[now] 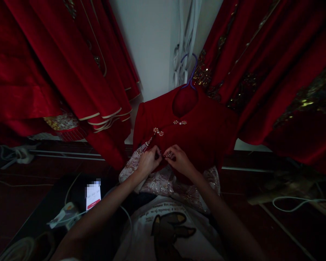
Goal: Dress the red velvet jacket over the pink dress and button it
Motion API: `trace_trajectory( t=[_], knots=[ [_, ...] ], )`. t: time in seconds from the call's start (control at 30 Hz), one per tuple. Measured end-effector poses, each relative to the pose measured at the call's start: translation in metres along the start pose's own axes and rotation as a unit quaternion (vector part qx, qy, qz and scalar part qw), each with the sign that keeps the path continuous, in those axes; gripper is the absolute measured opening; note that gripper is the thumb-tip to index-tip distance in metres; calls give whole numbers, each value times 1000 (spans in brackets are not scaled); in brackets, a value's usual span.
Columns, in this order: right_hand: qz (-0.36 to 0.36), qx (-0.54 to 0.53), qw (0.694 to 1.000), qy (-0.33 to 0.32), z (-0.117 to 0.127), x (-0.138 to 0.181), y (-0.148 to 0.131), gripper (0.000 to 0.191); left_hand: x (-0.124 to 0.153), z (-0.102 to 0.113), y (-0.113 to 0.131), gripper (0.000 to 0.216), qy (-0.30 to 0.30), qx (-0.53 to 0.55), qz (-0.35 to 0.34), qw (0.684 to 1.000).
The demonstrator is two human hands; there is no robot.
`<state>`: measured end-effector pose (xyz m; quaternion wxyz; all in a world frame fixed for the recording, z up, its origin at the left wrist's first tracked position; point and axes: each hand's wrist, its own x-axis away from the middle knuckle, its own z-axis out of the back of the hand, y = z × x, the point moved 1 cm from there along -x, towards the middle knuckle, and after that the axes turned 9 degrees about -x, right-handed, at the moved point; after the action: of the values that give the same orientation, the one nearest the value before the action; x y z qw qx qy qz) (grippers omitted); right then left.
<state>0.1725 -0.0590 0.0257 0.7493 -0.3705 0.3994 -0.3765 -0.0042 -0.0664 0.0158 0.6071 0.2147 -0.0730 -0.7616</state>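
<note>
A red garment (206,134) lies in front of the person, a purple hanger (190,81) at its neck and beaded clasps (180,123) on its front. At its lower front, the left hand (150,160) and right hand (179,160) nearly meet, fingertips pinched narrow; what lies between them is too small and dark to tell. A lit phone (93,199) rests left of the garment.

Red top (203,141) with pale flower-shaped trims (180,123)
Above the top, a purple hanger (192,74); below it, pale fabric (165,181) with a glinting pattern; left, red garments (78,79) edged in cream; right, red cloth (285,76) with gold sequins.
</note>
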Motion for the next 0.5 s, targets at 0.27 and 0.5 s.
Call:
trace_trajectory(
  t=[0.27,0.5],
  knots=[
    [18,26,999,29,-6,-1,22,20,-4,-3,1,9,18,65,-19,998],
    [20,42,998,38,-9,-1,23,33,-11,6,-2,11,29,129,-4,991]
  ],
)
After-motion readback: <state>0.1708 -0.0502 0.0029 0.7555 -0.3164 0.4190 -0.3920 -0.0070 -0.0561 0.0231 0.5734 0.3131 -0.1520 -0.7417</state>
